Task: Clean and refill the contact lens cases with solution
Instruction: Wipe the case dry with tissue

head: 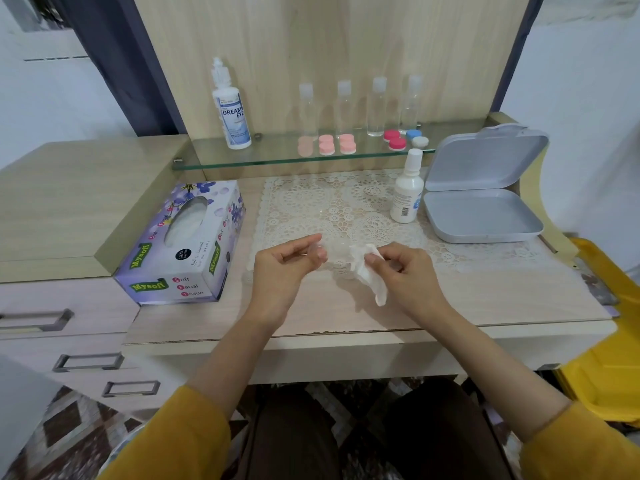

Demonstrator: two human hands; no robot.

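- Small clear piece (330,251) is hanging in the air at frame centre, just above the near edge of the lace mat (346,202); it is too faint to tell its shape.
- Crumpled white tissue (367,271) is touching its right side, with one tail drooping toward the desk top (485,299).
- White bottle (407,194) is standing upright on the mat, right of centre, just beside an open grey hinged box (485,220).
- Tissue box (187,244) is lying at an angle at left, apart from the mat.
- Glass shelf (270,157) is running across behind, carrying a tall solution bottle (232,112) at left, four clear bottles (376,105), and lens cases (326,144) in front of them: pale pink ones, a red pair, then a blue-and-white one.
- Nothing is standing between the hands and the view; the tissue is covering part of the clear piece.
- Left hand (280,268) is pinching the clear piece between thumb and curled fingertips, with a narrow gap.
- Right hand (405,268) is gripping the tissue, fingers (374,259) curled tight round it.
- Both forearms are reaching up from the lower frame, converging, wrists raised off the desk, yellow sleeves (180,438) pushed back.
- Drawers (86,362) are showing at lower left and a yellow object (609,358) at the right edge.
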